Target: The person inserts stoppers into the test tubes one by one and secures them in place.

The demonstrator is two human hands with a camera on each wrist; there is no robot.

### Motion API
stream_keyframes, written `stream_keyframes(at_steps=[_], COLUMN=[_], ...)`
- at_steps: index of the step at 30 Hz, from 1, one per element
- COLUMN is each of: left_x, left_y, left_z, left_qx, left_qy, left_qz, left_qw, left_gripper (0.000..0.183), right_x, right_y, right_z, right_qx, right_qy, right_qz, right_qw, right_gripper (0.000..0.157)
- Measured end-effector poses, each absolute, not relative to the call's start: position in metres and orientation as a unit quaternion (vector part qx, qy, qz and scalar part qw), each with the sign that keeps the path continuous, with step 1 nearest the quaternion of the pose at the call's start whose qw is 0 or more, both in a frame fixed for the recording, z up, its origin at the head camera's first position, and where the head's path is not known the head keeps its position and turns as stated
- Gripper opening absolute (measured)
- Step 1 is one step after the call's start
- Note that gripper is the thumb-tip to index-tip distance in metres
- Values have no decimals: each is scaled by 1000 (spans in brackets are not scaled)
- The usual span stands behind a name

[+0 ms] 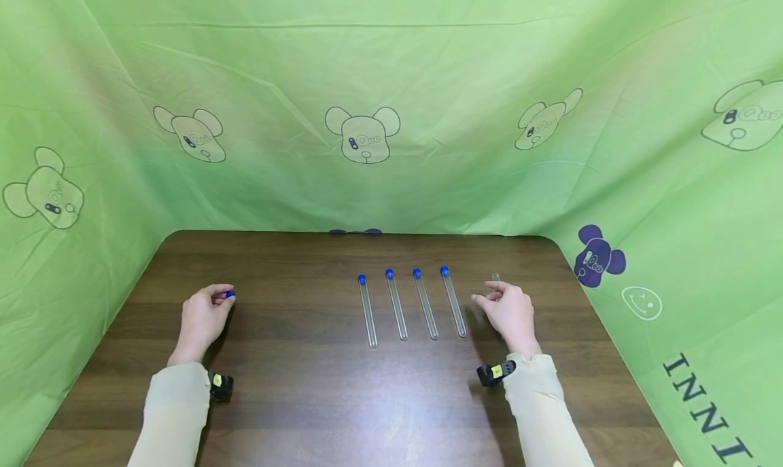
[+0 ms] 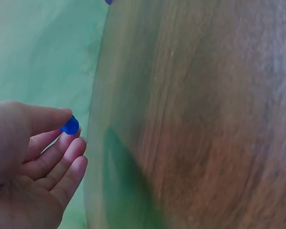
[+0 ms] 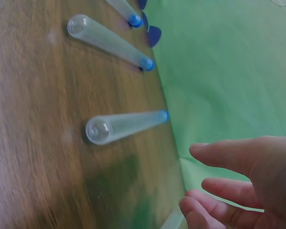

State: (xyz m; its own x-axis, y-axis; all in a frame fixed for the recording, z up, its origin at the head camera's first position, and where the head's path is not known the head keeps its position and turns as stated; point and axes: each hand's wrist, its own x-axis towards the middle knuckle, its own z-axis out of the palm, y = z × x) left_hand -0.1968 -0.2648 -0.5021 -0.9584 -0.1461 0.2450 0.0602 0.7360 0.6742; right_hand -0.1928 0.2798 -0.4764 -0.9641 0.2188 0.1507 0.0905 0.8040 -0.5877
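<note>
My left hand [image 1: 203, 319] is over the left part of the table, pinching a small blue cap [image 2: 70, 125] between thumb and index finger while the other fingers curve loosely. On the right, my right hand [image 1: 509, 312] hovers above a clear test tube [image 1: 495, 277], thumb and fingers apart. Most of that tube is hidden under the hand; its visible far end shows no blue cap. Left of the right hand, several clear test tubes [image 1: 455, 305] with blue caps lie in a row, capped ends pointing away from me.
A dark brown wooden table [image 1: 293, 385] with rounded far corners carries everything. Green fabric [image 1: 367, 59] printed with bear heads hangs behind it and along both sides. Each wrist wears a small black camera, the left one [image 1: 221, 387] near the sleeve cuff.
</note>
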Motion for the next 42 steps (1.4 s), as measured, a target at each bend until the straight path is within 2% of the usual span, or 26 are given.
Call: stream_keyframes(at_steps=[4, 16, 32, 42], left_x=[-198, -200, -204, -207], left_y=[-262, -254, -245, -237], left_z=[-503, -505, -505, -503], left_qx=[14, -1, -9, -9], left_qy=[-922, -924, -918, -912], left_qz=[-363, -365, -375, -392], left_qw=[135, 112, 133, 116], left_gripper=[28, 22, 19, 18], right_x=[-192, -190, -187, -187], right_y=[285, 303, 315, 316], right_z=[-476, -474, -482, -491], right_qx=[-95, -125, -145, -148], right_qy=[-943, -941, -948, -947], right_qz=[302, 300, 278, 282], right_qw=[106, 97, 56, 48], right_gripper=[47, 51, 57, 48])
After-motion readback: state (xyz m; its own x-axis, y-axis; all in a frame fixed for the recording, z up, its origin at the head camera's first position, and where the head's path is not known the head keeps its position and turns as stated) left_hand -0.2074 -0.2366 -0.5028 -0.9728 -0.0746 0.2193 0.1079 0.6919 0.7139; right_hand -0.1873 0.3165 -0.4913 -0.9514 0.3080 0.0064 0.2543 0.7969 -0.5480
